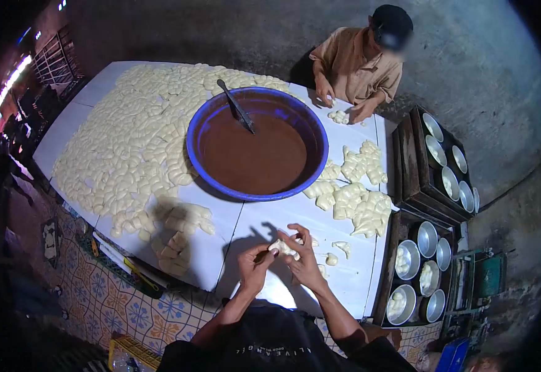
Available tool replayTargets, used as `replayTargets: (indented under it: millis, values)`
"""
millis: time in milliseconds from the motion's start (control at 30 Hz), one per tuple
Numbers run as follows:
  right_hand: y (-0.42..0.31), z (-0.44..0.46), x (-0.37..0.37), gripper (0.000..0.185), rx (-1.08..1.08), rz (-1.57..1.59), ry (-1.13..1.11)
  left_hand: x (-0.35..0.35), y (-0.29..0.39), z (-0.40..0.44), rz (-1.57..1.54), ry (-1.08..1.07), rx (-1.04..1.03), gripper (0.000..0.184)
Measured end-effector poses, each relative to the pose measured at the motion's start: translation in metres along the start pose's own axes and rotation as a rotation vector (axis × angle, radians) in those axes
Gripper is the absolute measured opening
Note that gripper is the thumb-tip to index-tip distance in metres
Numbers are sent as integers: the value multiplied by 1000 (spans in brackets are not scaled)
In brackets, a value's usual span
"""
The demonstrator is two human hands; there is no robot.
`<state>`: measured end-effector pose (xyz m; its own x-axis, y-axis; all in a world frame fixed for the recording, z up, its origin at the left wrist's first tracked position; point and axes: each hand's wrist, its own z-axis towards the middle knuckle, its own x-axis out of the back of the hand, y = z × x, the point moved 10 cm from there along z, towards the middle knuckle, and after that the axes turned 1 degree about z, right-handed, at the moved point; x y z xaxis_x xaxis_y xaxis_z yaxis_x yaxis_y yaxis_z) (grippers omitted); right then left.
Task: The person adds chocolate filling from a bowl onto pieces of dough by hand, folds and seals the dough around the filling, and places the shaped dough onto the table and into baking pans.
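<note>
Between my two hands, just above the white tabletop [221, 214], is a small piece of pale dough [284, 249]. My left hand [255, 268] pinches its left side with thumb and fingers. From the right, my right hand [302, 259] holds the same piece, its upper fingers bent and partly raised. Close to my right hand lie a few loose dough bits, one of them a small round lump [332, 259]. Flattened dough pieces [369, 211] are bunched farther right. A big blue basin [270, 197] of brown liquid stands beyond my hands, with a dark spatula-like tool [236, 108] leaning in it.
Many dough pieces [128, 142] cover the table's left side. Across the table, a person in a tan shirt [357, 68] handles dough with both hands. At right, dark crates [385, 304] hold round metal tins [427, 239], some with dough inside. Patterned tiles [140, 313] lie below.
</note>
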<state>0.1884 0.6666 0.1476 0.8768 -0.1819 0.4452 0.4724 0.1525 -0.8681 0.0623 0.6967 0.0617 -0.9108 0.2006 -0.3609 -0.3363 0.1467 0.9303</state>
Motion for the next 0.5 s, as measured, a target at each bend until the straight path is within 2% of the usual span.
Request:
replayTargets:
  millis: [67, 100, 133, 167, 200, 233, 267, 333, 367, 400, 433, 467, 500]
  values:
    - [-26, 9, 12, 67, 65, 73, 59, -7, 22, -2, 76, -19, -29, 12]
    - [-32, 11, 2, 53, 126, 85, -38, -12, 25, -4, 120, -59, 14, 12]
    - [-39, 10, -7, 43, 185, 96, -132, -18, -2, -5, -243, -168, 85, 10]
    - [-34, 5, -23, 40, 206, 325, -219, -24, -15, -10, -552, -147, 292, 10]
    - [-25, 5, -28, 35, 186, 495, -151, -36, -22, -22, -861, -123, 505, 11]
    - [-18, 3, -28, 39, 193, 395, -148, -42, -17, -27, -979, -90, 558, 13]
    - [-22, 8, -27, 42, 205, 297, -151, -42, -22, -33, -1001, -67, 575, 28]
    - [0, 7, -36, 52, -162, 679, -123, -48, -8, -24, -1090, -283, 501, 68]
    - [7, 14, -30, 66, -31, 599, -160, -66, 30, -15, -1105, -486, 420, 90]
    - [51, 4, -40, 81, -164, 731, -181, -85, 70, -4, -1110, -695, 337, 112]
    - [67, -4, -43, 85, -230, 827, -164, -87, 63, 11, -1053, -770, 326, 132]
    - [78, -6, -43, 89, -296, 919, -152, -87, 60, 34, -926, -836, 289, 125]
    - [81, 2, -37, 93, -260, 921, -94, -85, 65, 68, -697, -650, 258, 110]
